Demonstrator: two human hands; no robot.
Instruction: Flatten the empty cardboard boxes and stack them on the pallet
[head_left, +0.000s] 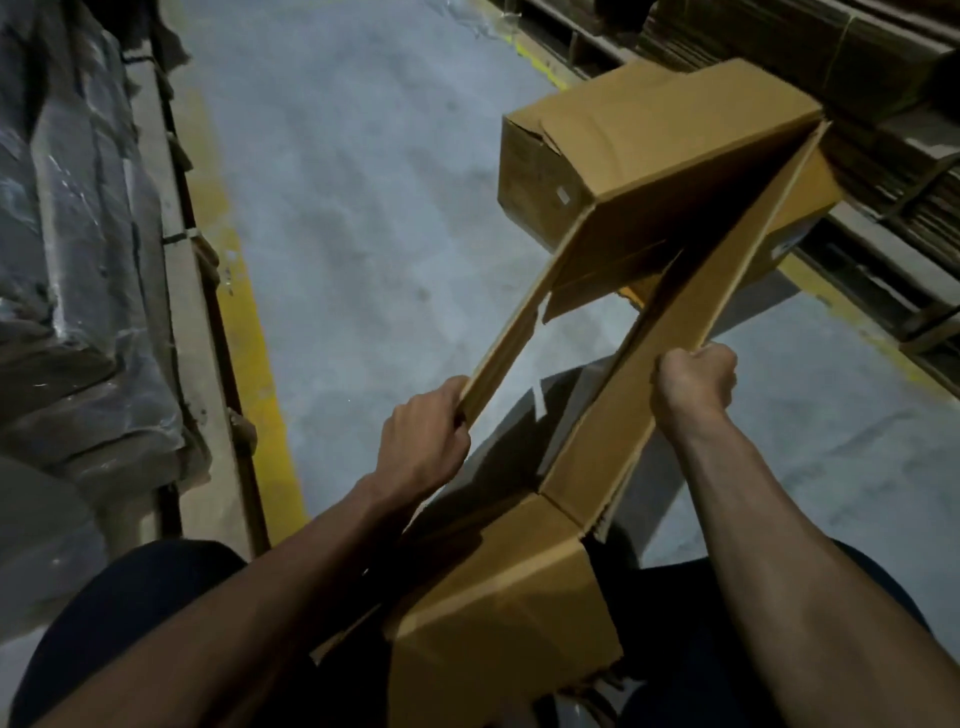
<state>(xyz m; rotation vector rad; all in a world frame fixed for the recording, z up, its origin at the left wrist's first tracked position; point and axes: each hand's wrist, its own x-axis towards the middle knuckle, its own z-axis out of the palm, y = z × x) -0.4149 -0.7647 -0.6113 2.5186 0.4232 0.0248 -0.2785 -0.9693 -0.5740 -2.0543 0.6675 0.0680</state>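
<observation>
As both hands (423, 441) grip it, the box (649, 171) seems half-collapsed.

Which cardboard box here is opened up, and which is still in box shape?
The box in both hands is opened up: the left hand and right hand grip opposite walls, floor visible through it. The box behind it still keeps its box shape.

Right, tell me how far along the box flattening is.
Done: flattened cardboard already lies stacked at upper right, on what looks like a pallet. In hand: the left hand and right hand each grip a side panel of an open cardboard box, which is open-ended and not yet collapsed. Left: press this box flat and add it to the stack. No other unflattened boxes are visible.
</observation>
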